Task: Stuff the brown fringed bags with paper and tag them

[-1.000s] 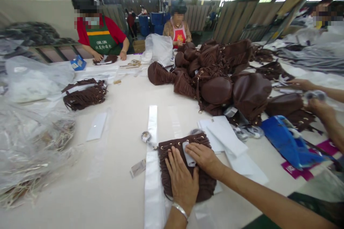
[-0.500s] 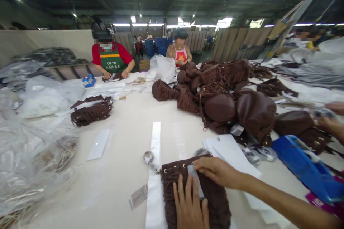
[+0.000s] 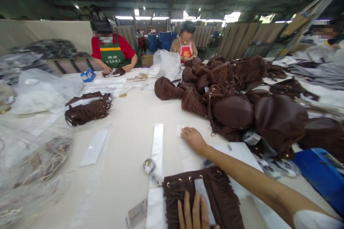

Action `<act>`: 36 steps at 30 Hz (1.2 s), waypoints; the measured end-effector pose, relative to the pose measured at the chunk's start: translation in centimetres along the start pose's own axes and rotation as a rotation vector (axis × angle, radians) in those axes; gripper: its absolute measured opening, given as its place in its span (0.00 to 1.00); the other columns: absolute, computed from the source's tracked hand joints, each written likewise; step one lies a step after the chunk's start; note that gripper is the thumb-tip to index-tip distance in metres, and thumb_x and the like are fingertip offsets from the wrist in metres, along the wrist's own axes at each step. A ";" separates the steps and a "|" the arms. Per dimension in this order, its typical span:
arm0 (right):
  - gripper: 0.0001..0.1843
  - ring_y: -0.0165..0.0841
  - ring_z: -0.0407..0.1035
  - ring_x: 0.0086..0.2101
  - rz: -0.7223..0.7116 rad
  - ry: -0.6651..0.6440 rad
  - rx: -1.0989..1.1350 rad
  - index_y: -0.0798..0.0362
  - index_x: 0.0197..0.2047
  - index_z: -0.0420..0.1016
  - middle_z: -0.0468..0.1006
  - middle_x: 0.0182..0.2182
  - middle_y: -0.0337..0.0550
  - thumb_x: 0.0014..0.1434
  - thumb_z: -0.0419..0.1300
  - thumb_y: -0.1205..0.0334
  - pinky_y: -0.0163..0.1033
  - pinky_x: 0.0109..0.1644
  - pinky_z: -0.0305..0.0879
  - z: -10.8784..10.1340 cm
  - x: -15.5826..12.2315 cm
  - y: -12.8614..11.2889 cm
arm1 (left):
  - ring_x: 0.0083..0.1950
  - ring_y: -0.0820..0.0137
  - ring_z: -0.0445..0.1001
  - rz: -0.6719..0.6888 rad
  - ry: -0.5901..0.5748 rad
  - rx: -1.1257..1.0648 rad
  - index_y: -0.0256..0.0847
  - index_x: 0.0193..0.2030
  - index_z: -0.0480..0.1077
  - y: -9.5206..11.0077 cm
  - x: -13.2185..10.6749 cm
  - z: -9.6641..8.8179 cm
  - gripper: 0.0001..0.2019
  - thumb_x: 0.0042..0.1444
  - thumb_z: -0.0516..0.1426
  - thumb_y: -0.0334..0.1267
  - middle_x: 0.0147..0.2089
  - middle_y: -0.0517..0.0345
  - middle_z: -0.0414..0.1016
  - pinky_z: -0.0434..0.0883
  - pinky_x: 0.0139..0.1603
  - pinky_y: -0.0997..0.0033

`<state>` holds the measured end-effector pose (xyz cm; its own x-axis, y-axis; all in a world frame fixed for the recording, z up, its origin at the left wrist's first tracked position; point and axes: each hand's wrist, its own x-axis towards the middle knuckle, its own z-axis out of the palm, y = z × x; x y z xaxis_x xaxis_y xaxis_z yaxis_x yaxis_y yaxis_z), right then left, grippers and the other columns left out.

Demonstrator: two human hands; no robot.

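A brown fringed bag (image 3: 215, 200) with gold eyelets lies flat at the near edge of the table, a white strip (image 3: 202, 195) across its front. My left hand (image 3: 194, 211) rests flat on the bag, fingers stretched out. My right hand (image 3: 194, 139) reaches farther up the table and lies on the end of a clear plastic strip (image 3: 185, 150), fingers flat. A long white strip (image 3: 156, 157) runs beside the bag, with a metal ring (image 3: 148, 165) next to it.
A heap of brown bags (image 3: 236, 96) fills the right of the table. Another fringed bag (image 3: 87, 109) lies at the left, near clear plastic bags (image 3: 32, 150). White cards (image 3: 94, 146) lie about. Two people (image 3: 111, 52) work at the far end. A blue thing (image 3: 319, 171) sits at right.
My right hand left the bag and reached forward onto the clear strip. The view tilted up, so the bag and left hand sit lower in the picture.
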<state>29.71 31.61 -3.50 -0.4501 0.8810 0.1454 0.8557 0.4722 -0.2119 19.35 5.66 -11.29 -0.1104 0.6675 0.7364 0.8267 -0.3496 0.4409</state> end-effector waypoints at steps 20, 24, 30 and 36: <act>0.11 0.34 0.67 0.43 0.238 0.227 0.321 0.58 0.48 0.69 0.73 0.46 0.47 0.62 0.55 0.66 0.40 0.49 0.60 -8.5 -4.8 -2.8 | 0.74 0.54 0.43 -0.034 -0.703 0.031 0.39 0.67 0.57 2.4 6.1 -8.2 0.26 0.62 0.51 0.39 0.69 0.49 0.58 0.48 0.71 0.41; 0.13 0.30 0.67 0.30 0.167 0.015 0.288 0.54 0.34 0.71 0.74 0.28 0.38 0.63 0.59 0.52 0.35 0.37 0.59 -11.4 -19.3 -8.9 | 0.74 0.55 0.42 -0.023 -0.719 0.022 0.37 0.66 0.56 2.4 5.6 -8.1 0.26 0.63 0.50 0.42 0.69 0.47 0.57 0.46 0.71 0.43; 0.10 0.41 0.67 0.51 -0.170 -0.219 0.149 0.55 0.47 0.71 0.74 0.50 0.53 0.62 0.58 0.63 0.46 0.52 0.65 -7.0 -37.9 -15.9 | 0.72 0.55 0.47 0.030 -0.673 0.057 0.37 0.66 0.56 2.7 5.0 -8.5 0.25 0.64 0.48 0.43 0.69 0.47 0.57 0.46 0.71 0.45; 0.12 0.44 0.53 0.63 -0.319 -0.098 0.050 0.54 0.50 0.71 0.65 0.62 0.53 0.62 0.56 0.70 0.57 0.63 0.56 -1.4 -41.3 -16.9 | 0.71 0.56 0.50 0.075 -0.639 0.085 0.36 0.66 0.56 2.7 4.5 -8.4 0.26 0.64 0.48 0.44 0.68 0.44 0.58 0.48 0.70 0.47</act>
<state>34.19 -12.84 -4.55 -0.7175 0.6863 0.1194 0.6553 0.7231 -0.2184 16.46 2.16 -2.48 0.2780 0.9120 0.3018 0.8631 -0.3750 0.3383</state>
